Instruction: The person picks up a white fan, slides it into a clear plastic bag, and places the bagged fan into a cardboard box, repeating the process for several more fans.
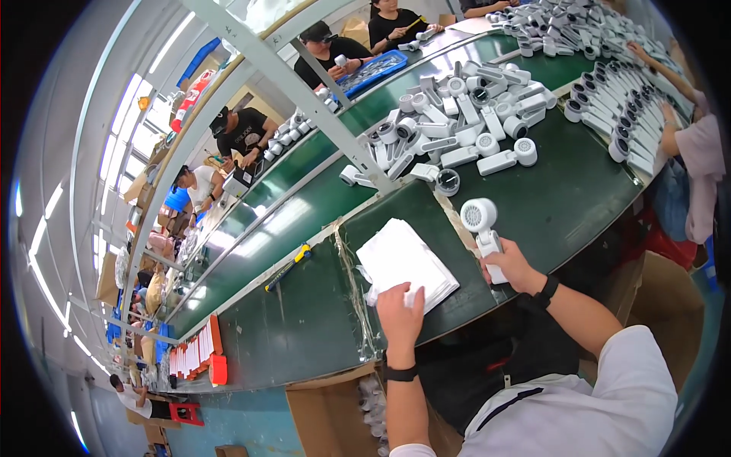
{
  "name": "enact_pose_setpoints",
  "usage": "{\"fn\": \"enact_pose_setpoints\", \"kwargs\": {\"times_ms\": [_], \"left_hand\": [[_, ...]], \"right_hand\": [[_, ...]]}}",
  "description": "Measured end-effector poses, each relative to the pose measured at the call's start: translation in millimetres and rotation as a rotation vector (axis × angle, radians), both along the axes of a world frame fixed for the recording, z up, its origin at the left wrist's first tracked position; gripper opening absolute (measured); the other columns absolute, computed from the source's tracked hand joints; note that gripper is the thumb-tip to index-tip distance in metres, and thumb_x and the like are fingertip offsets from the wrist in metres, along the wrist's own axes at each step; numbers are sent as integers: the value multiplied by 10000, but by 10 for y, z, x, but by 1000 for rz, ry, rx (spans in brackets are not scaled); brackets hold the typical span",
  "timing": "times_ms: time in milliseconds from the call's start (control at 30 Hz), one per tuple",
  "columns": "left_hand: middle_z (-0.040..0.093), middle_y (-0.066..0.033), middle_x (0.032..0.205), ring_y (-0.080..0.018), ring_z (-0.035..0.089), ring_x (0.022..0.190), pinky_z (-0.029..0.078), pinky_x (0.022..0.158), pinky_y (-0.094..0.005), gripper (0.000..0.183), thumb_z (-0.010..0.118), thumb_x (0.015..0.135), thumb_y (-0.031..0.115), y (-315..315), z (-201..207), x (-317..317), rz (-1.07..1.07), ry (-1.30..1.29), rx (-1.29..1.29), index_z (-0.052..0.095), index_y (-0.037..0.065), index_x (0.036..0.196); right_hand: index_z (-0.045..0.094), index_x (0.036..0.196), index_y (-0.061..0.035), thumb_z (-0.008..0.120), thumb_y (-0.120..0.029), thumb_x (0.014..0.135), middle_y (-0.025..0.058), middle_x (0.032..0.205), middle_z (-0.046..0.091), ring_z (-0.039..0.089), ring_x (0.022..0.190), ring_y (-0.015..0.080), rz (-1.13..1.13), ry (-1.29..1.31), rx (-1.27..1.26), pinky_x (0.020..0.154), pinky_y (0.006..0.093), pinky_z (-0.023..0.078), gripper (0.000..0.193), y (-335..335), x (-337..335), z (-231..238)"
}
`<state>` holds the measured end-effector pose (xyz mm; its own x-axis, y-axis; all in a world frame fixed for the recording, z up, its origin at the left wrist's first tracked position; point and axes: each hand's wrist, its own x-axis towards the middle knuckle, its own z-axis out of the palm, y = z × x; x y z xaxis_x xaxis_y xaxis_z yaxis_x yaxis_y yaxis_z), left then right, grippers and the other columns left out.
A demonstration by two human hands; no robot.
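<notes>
In my right hand (515, 266) is a white handheld fan (489, 247), gripped by its handle and upright, its round grille head at the top. My left hand (400, 314) rests at the near edge of a stack of thin white sheets or bags (407, 259). Its thumb and fingers are apart, and nothing shows in its grasp. That stack lies on the green bench (297, 327), left of the fan. Beyond my right hand spreads a big loose heap of similar white fans (464, 114).
A yellow-and-black tool (288, 266) lies on the bench at left, with orange-and-white boxes (198, 354) farther off. Below the edge stands an open carton (327, 415) with clear-wrapped items. A metal post (304, 99) rises ahead. A co-worker's arm (670, 126) is beside rows of fans at right.
</notes>
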<state>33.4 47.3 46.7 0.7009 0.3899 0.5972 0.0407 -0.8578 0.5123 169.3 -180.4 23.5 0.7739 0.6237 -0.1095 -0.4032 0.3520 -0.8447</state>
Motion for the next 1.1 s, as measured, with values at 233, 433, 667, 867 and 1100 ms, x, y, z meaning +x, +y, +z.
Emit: {"fn": "enact_pose_setpoints", "kwargs": {"times_ms": [233, 433, 667, 867, 1100], "left_hand": [[667, -51, 908, -287, 569, 892, 413, 796, -432, 165, 691, 820, 250, 28, -100, 87, 45, 357, 156, 713, 103, 891], [668, -61, 917, -304, 568, 883, 413, 792, -440, 144, 622, 882, 205, 42, -40, 88, 14, 336, 115, 704, 91, 911], [663, -118, 878, -325, 575, 851, 420, 782, -435, 152, 597, 907, 175, -112, 118, 122, 0, 278, 46, 685, 51, 917], [684, -82, 846, -197, 601, 734, 468, 662, -304, 196, 620, 927, 153, -561, 192, 74, -70, 59, -476, 678, -26, 984], [682, -66, 889, -95, 576, 759, 463, 678, -228, 260, 604, 957, 154, -683, 187, 0, -238, -46, -1143, 664, -74, 1066]], "right_hand": [[544, 1010, 9, 620, -55, 836, 49, 752, 595, 581, 592, 121, -3, -234, -266, 549, 288, 471, 201, -3, -119, -150], [547, 1029, 1, 626, -61, 834, 40, 759, 598, 582, 598, 113, -43, -197, -217, 560, 281, 474, 219, -20, -132, -170], [569, 1042, -12, 641, -150, 825, 20, 763, 603, 583, 634, 96, -56, -264, -292, 594, 276, 481, 267, -12, -170, -179], [572, 1084, -6, 726, -164, 784, 41, 899, 636, 602, 826, 108, -139, -344, -194, 754, 282, 503, 372, 213, -525, 273], [579, 1107, 0, 757, -158, 745, 76, 967, 663, 625, 875, 137, -116, -295, -158, 788, 301, 509, 433, 443, -619, 462]]}}
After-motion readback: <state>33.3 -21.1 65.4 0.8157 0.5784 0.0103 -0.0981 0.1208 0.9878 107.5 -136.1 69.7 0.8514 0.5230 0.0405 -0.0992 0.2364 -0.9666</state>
